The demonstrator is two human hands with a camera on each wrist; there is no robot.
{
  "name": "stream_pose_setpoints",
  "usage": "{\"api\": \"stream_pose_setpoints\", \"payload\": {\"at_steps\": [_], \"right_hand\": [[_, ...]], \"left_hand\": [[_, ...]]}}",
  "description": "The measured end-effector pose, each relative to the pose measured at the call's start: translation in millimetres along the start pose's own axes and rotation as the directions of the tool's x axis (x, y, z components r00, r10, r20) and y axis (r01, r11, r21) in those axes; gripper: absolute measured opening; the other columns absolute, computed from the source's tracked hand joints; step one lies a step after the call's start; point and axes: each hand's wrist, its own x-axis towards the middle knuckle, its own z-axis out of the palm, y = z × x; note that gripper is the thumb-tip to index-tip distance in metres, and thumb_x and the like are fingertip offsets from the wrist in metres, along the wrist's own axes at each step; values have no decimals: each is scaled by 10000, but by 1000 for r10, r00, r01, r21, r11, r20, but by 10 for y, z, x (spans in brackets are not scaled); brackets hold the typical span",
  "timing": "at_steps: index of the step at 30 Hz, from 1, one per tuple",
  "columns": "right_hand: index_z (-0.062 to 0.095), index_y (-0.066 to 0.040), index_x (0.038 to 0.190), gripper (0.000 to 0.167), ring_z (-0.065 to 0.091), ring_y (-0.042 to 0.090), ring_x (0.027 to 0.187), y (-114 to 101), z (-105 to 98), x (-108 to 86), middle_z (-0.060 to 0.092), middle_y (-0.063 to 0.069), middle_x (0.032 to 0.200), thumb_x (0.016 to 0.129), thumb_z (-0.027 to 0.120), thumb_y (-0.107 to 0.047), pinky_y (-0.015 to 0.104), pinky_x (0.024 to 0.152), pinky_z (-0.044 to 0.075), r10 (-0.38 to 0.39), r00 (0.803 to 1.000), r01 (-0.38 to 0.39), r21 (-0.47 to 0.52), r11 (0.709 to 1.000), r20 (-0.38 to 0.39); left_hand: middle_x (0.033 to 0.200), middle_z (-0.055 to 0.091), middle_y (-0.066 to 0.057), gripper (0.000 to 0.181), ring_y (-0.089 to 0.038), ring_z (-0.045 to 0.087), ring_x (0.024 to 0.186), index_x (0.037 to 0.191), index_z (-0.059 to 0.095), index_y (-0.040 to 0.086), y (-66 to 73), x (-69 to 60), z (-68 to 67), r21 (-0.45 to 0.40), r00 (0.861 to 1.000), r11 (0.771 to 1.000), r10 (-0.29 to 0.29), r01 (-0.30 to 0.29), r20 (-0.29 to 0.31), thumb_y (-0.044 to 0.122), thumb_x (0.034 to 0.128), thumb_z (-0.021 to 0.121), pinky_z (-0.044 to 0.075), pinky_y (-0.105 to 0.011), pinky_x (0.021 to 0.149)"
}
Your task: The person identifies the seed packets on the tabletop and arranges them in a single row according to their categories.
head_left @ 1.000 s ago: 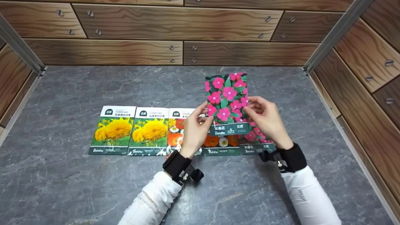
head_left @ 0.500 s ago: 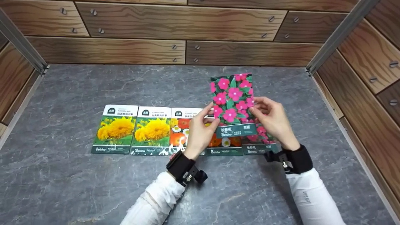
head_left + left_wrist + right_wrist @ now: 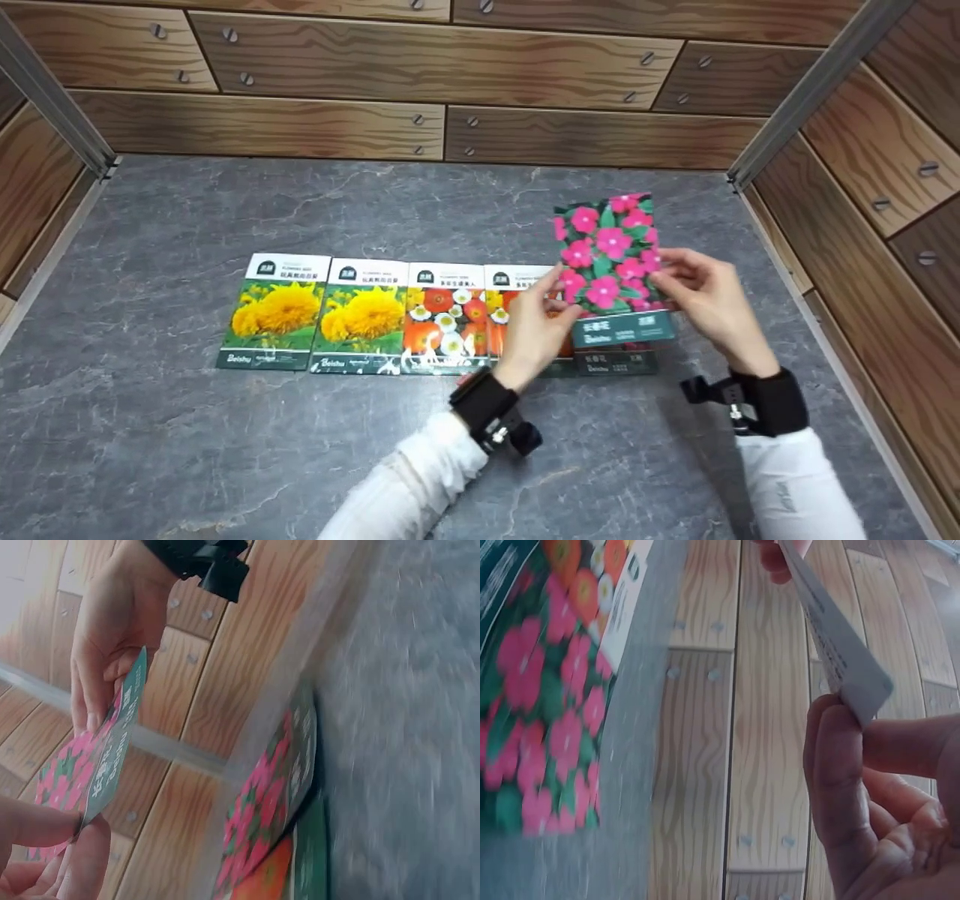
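Note:
Both hands hold up one seed packet printed with pink flowers, raised above the right end of a row of packets. My left hand pinches its left edge between thumb and fingers. At the opposite edge, my right hand pinches it the same way. In the right wrist view the pale back of the raised packet shows. Beneath it lies another pink-flower packet, mostly hidden in the head view; the left wrist view shows more of this lying packet.
Left of it in the row lie two orange-and-white flower packets, one in full view and one partly behind my left hand. Two yellow flower packets end the row. Wood-patterned walls enclose the grey marbled tabletop.
Both hands have carried the pink-flower packet to the right and slightly toward the near side. More of the orange-and-white packets shows now. The lying packets stay in place.

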Motion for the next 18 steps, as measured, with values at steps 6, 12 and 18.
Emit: {"api": "stream_pose_setpoints", "payload": {"at_steps": [6, 12, 18], "right_hand": [[553, 145, 1399, 422, 679, -81, 722, 159, -219, -56, 685, -315, 822, 1027, 634, -37, 170, 652, 626, 19, 1000, -19, -5, 1000, 9], [499, 174, 1429, 457, 689, -70, 728, 314, -410, -107, 700, -304, 834, 1034, 615, -24, 167, 653, 626, 43, 998, -43, -5, 999, 47], [504, 172, 1412, 444, 692, -57, 715, 404, -600, -116, 721, -279, 837, 1030, 619, -22, 172, 642, 627, 86, 996, -87, 9, 996, 32]], "left_hand": [[1319, 713, -227, 659, -202, 776, 926, 1541, 469, -40, -26, 32, 277, 24, 999, 1000, -22, 21, 45, -32, 934, 727, 610, -141, 731], [1470, 635, -184, 727, -206, 768, 1000, 1600, 412, 36, -50, -1, 466, 185, 996, 981, 38, -51, 76, 40, 954, 744, 609, -156, 793], [1651, 485, -76, 480, -222, 649, 1358, 1487, 598, 194, 22, -68, 557, 638, 892, 625, 289, -450, 347, 309, 1028, 676, 599, -237, 1017]]}}
